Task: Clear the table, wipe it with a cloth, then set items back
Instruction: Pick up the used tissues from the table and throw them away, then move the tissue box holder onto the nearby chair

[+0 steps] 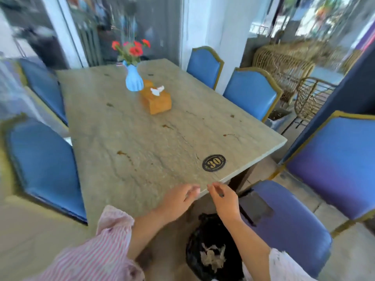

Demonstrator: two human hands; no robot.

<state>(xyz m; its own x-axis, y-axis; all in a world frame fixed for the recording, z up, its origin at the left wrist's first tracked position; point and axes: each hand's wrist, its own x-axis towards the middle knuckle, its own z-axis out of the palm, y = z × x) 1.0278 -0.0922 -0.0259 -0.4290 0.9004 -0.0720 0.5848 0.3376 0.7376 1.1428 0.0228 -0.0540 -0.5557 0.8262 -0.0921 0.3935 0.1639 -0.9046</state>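
A grey stone table [125, 126] with brown stains fills the middle of the view. A blue hand-shaped vase [134, 79] with red flowers stands at its far middle. Right beside the vase lies a wooden tissue box [157, 101] with a white tissue sticking out. A black round "30" tag [214, 163] sits near the table's near right corner. My left hand [178, 198] hovers at the table's near edge, fingers loosely curled, holding nothing. My right hand [225, 197] is just beyond the edge next to it, fingers bent, nothing visible in them.
A black rubbish bag [213, 246] with crumpled paper inside sits on the floor below my hands. Blue padded chairs [44, 165] stand on both sides of the table, another chair [288, 224] close at the right. Wicker furniture [284, 63] is at the far right.
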